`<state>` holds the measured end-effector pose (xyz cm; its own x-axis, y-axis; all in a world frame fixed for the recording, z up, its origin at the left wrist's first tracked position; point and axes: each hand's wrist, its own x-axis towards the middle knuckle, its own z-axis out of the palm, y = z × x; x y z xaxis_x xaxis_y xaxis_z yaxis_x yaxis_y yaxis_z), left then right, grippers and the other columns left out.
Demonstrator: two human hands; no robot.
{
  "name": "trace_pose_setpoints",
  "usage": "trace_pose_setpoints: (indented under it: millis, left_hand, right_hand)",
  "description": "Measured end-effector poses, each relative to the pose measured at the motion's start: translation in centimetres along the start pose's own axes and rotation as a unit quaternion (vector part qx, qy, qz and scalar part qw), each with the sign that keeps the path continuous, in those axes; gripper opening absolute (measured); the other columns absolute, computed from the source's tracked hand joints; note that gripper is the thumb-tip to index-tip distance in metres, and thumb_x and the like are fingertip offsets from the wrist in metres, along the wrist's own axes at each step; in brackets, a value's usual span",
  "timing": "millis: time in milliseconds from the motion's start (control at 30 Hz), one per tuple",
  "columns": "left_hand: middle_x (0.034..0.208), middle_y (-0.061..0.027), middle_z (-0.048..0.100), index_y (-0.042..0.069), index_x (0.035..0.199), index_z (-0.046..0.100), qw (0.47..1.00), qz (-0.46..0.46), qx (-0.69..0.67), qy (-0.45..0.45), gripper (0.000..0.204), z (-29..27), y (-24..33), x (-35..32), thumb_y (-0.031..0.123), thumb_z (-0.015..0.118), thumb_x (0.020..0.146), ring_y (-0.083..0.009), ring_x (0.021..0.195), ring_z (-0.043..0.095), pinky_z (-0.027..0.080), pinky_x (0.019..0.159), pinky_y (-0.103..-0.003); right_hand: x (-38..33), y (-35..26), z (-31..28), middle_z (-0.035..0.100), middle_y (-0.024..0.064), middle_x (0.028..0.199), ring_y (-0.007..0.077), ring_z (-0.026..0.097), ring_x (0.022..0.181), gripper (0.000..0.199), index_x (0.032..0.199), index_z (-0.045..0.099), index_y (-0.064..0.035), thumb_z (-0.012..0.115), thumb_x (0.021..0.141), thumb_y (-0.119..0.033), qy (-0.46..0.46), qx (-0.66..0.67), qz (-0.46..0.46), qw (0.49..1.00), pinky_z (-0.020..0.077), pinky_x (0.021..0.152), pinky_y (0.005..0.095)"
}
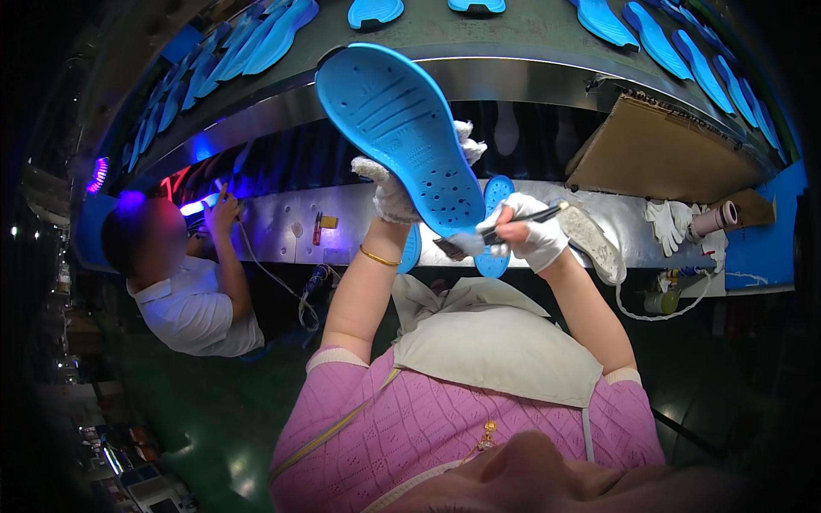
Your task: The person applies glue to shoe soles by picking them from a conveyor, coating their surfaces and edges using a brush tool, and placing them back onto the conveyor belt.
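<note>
My left hand (385,195), in a white knit glove, is wrapped round the underside of a light-blue shoe sole (398,128). The sole is raised over the bench, its perforated and grooved face showing, toe end up and away to the left. Between the fingers of my right hand (534,242), gloved with some fingertips bare, is a flat brush (464,245) with a dark handle. Its bristles are at the sole's lower end; I cannot tell if they touch. Below lie another blue sole (498,198) and a partly hidden blue sole (410,250).
A belt (410,30) carrying several blue soles runs beyond the metal bench (274,227). Right of my hands are a crusted pale elongated pad (590,239) with a white cord, cardboard (667,150), and white gloves (669,227). A co-worker (188,291) holds a corded tool on the left.
</note>
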<state>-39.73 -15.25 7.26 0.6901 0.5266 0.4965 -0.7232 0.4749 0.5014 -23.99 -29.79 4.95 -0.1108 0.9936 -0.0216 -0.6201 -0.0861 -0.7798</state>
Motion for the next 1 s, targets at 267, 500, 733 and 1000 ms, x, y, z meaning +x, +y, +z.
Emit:
trace_pose_setpoints:
  millis: [267,500,733,1000]
  left_hand:
    - [0.122,-0.0212,0.057,-0.003,0.134,0.041,0.978,-0.159,0.134,-0.007,0.111,0.5,1.3,1.6,0.077,0.062,0.061,-0.0313,0.107,0.061,0.054,0.089,-0.041]
    - [0.110,-0.0198,0.063,-0.002,0.130,0.046,0.917,-0.282,0.283,0.021,0.100,0.4,1.8,3.2,0.075,0.060,0.068,-0.0275,0.096,0.066,0.057,0.083,-0.038]
    - [0.107,-0.0125,0.063,0.003,0.125,0.053,0.850,-0.362,0.359,0.129,0.069,-0.2,0.7,3.8,0.060,0.055,0.086,-0.0168,0.086,0.064,0.055,0.076,-0.031]
    - [0.100,-0.0102,0.062,0.003,0.123,0.056,0.834,-0.380,0.367,0.159,0.064,-0.1,0.8,3.5,0.058,0.056,0.088,-0.0149,0.082,0.061,0.053,0.072,-0.027]
  right_hand:
    - [0.1,-1.4,2.6,0.064,0.0072,0.081,0.0204,0.065,0.087,0.016,0.075,0.063,-0.0045,0.071,0.066,0.006,0.000,-0.455,-0.230,0.860,0.0508,0.078,0.0312]
    - [0.3,-2.8,1.9,0.064,0.0094,0.088,0.0166,0.063,0.083,0.010,0.078,0.064,-0.0035,0.071,0.072,0.001,-0.024,-0.220,-0.078,0.972,0.0521,0.077,0.0290]
    - [0.3,-2.6,2.0,0.063,0.0063,0.082,0.0158,0.061,0.076,0.014,0.078,0.064,-0.0046,0.067,0.069,0.005,-0.022,-0.443,-0.049,0.895,0.0500,0.072,0.0283]
    - [0.3,-3.5,1.7,0.061,0.0073,0.087,0.0150,0.061,0.080,0.010,0.079,0.061,-0.0027,0.066,0.074,0.005,-0.040,-0.533,-0.096,0.840,0.0514,0.074,0.0289]
